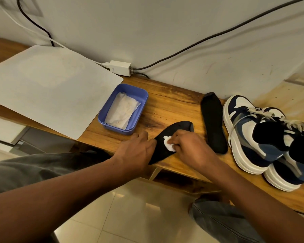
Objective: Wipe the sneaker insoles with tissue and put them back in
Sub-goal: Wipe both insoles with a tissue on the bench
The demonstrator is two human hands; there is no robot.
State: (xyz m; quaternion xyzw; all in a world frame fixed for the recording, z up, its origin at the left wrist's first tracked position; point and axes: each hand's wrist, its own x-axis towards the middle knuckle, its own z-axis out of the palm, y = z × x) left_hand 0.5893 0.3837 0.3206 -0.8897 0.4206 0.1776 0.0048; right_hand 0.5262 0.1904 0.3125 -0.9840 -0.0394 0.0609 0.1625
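Observation:
A black insole (180, 127) lies slantwise on the wooden table (170, 104) near its front edge. My left hand (136, 152) grips the insole's near end and holds it down. My right hand (188, 146) pinches a crumpled white tissue (169, 146) and presses it on the middle of that insole. A second black insole (213, 123) lies flat to the right, apart from my hands. Two blue and white sneakers (253, 135) stand at the table's right end, side by side, one nearer the front edge (288, 174).
A blue plastic tray (104, 118) holding folded white tissue (124, 111) stands left of the insoles. A large white mat (47, 88) covers the table's left part. A white power adapter (120, 67) and cables run along the wall. My knees and a tiled floor are below.

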